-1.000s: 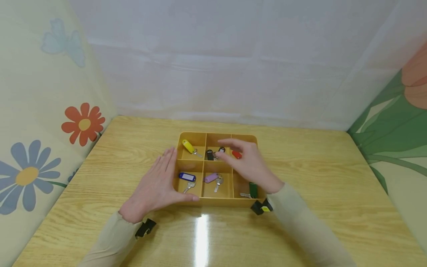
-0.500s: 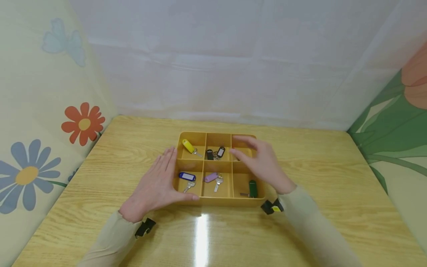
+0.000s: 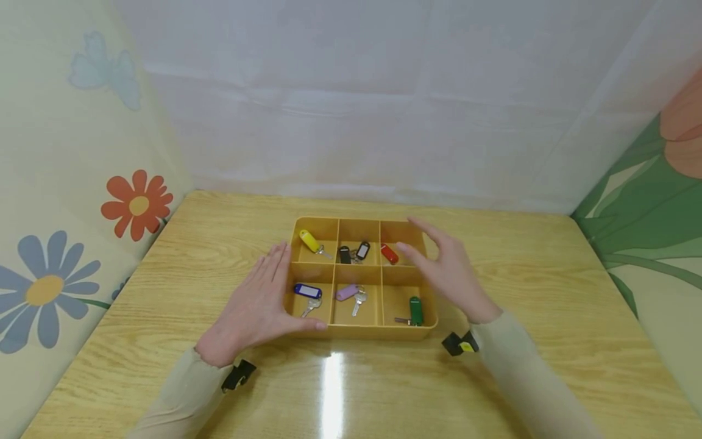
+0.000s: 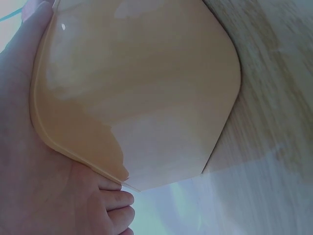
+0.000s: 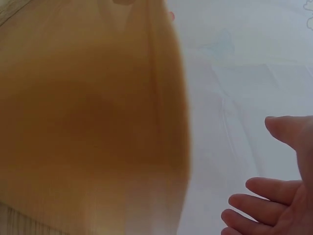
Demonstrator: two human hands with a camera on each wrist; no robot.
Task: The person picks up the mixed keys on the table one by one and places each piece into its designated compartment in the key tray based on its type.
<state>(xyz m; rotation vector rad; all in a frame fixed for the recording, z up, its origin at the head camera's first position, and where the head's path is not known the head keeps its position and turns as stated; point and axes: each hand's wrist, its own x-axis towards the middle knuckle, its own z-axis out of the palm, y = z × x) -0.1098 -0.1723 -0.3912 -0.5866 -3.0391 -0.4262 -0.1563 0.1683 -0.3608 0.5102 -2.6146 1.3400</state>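
Note:
A yellow-orange tray [image 3: 359,332] with six compartments sits on the table. My left hand [image 3: 255,305] lies along its left side with straight fingers, the thumb on the front rim. In the left wrist view the palm touches the tray's rim. My right hand [image 3: 452,271] hovers at the right edge, holding nothing, thumb and fingers spread apart. Keys with tags lie inside: yellow [image 3: 309,240] at back left, two black tags [image 3: 362,250] at back middle, red [image 3: 390,254] at back right. In front are blue [image 3: 308,291], purple [image 3: 347,292] and green [image 3: 416,311]. The red tag's key is not visible.
The wooden table [image 3: 537,292] extends on all sides of the tray. A white cloth [image 3: 356,110] hangs behind it. Flower-printed panels stand at left and right. A bright reflection [image 3: 331,390] lies on the table in front.
My right hand has moved right, from over the back middle compartment to the tray's right edge. The red and green tags are now uncovered. My left hand and the tray have stayed put.

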